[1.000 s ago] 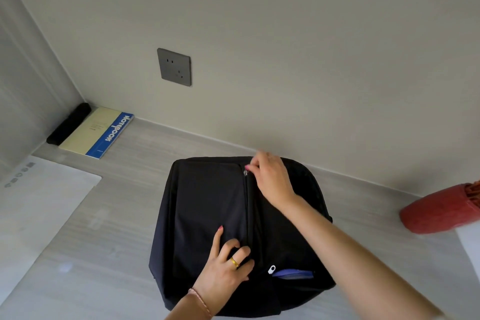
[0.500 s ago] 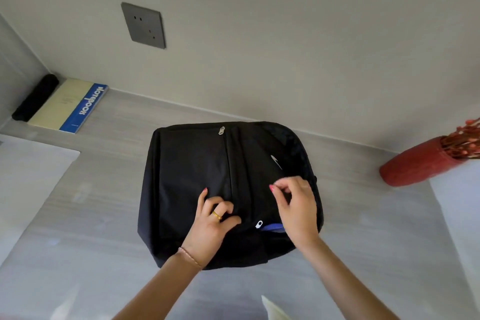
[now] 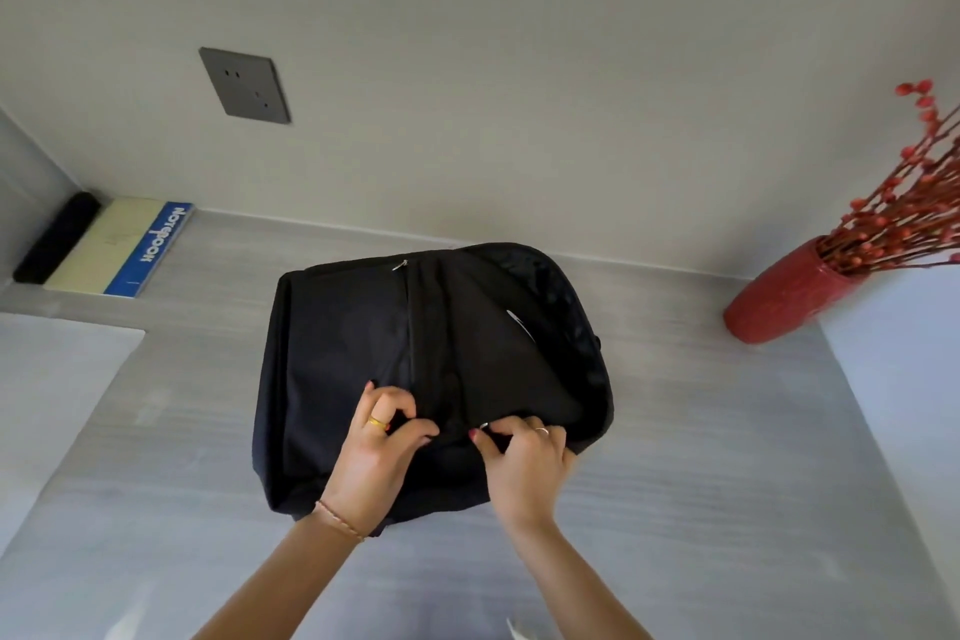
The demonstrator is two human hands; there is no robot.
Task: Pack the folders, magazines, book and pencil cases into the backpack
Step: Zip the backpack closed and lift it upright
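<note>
Her left hand [image 3: 382, 452] pinches the fabric and her right hand [image 3: 524, 457] pinches a zipper pull on the black fabric backpack [image 3: 363, 353], flat on the grey table [image 3: 701, 483] — packing looks nearly finished, zipping remains.

Home desk corner, wall socket [image 3: 244, 85], notebook [image 3: 120, 247], red vase [image 3: 784, 294]

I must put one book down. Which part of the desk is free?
Free: the grey desk between the backpack and the red vase, and between the backpack and the notebook. Crowded: the backpack's near edge, where left hand and right hand work.
</note>
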